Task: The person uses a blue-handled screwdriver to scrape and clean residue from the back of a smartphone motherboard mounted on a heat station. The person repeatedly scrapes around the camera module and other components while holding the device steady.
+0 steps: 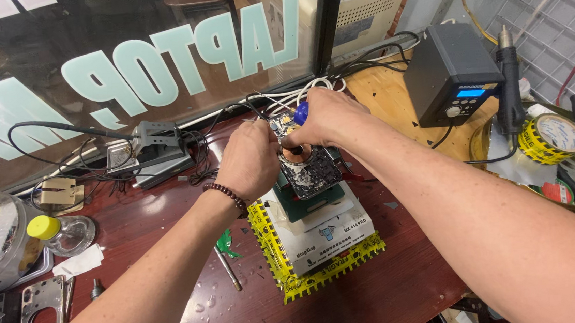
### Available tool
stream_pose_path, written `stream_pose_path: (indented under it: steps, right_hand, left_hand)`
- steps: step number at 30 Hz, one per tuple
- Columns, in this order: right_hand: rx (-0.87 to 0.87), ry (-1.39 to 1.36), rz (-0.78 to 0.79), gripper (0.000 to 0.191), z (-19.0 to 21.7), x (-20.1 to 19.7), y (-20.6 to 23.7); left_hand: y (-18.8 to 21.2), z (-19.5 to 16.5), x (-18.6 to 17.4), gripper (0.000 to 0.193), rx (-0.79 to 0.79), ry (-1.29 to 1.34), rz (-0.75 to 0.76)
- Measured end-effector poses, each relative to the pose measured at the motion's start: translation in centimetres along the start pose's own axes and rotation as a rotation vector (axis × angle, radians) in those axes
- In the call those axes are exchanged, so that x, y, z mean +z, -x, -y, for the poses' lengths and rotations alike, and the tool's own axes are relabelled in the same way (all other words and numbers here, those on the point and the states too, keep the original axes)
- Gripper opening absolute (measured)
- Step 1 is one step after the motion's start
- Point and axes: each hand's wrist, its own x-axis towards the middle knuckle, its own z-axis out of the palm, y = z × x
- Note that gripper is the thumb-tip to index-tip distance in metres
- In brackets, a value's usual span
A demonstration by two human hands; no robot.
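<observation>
Opened smartphone [310, 173] lies back-up on small heating platform [319, 210], copper charging coil [294, 155] exposed, centre of dark red workbench [393, 290]. Left hand [250, 159] closed, fingers pinching at phone's upper left edge; what it pinches cannot be told. Right hand [325, 116] closed around blue-handled screwdriver [301, 112], tip down at phone's upper end. Hands almost touching above phone. Yellow-taped white box [321, 244] sits under platform. Black rework station [450, 73] right of hands; yellow tape roll [551, 137] further right. Yellow-capped bottle [60, 232] far left.
</observation>
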Motion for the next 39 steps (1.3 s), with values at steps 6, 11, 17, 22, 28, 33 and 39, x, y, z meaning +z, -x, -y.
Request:
stream_pose_path:
  steps: [6, 11, 17, 22, 28, 33, 39]
  right_hand:
    - [-0.022, 0.005, -0.029, 0.091, -0.1, 0.0, -0.1]
    - [-0.03, -0.013, -0.05, 0.09, -0.6, 0.8, -0.6]
    - [-0.011, -0.487, 0.113, 0.059, -2.6, 0.6, -2.0]
    - [0.144, -0.798, 0.153, 0.029, -6.4, -0.2, -2.0]
    - [0.165, -0.929, 0.156, 0.032, -9.5, 0.6, 1.9]
    - [0.049, -0.901, 0.206, 0.035, -8.5, 0.7, 6.1]
    - [0.163, -0.956, 0.253, 0.05, -6.6, 0.7, 9.2]
  left_hand:
    - [0.0, -0.3, 0.7, 0.013, -0.082, 0.021, -0.089]
    - [-1.3, 0.3, -1.2, 0.016, -0.13, 0.067, -0.226]
    - [2.2, 6.5, -3.8, 0.021, -0.306, 0.175, -0.116]
    - [9.5, 16.9, -2.3, 0.016, -0.699, 0.363, 0.051]
    - [17.4, 26.0, 0.2, 0.022, -1.087, 0.406, 0.203]
    - [18.0, 25.6, 0.5, 0.024, -0.995, 0.008, 0.341]
    - [16.9, 23.7, -0.1, 0.031, -0.955, -0.128, 0.353]
